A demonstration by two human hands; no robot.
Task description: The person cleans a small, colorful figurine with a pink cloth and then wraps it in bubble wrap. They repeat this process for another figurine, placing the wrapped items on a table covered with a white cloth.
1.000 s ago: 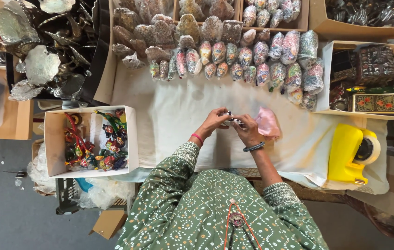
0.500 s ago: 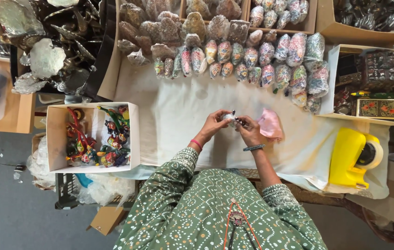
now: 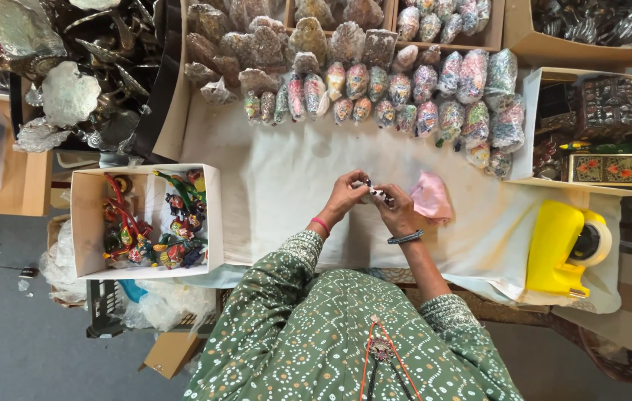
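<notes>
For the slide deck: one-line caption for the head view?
Both hands, left hand and right hand, hold a small painted figurine over a white cloth.

Box of figurines (image 3: 145, 219) left of hands, tape dispenser (image 3: 564, 249) right, wrapped figures (image 3: 397, 93) in rows behind, all on table (image 3: 286, 171)

Yellow tape dispenser (image 3: 557, 249) right; box of painted figurines (image 3: 149, 221) left.

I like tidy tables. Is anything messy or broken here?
Nothing looks broken or spilled. The wrapped ornaments lie in rows, the box holds a loose jumble of figures, and both hands, left hand and right hand, hold one small figure.
</notes>
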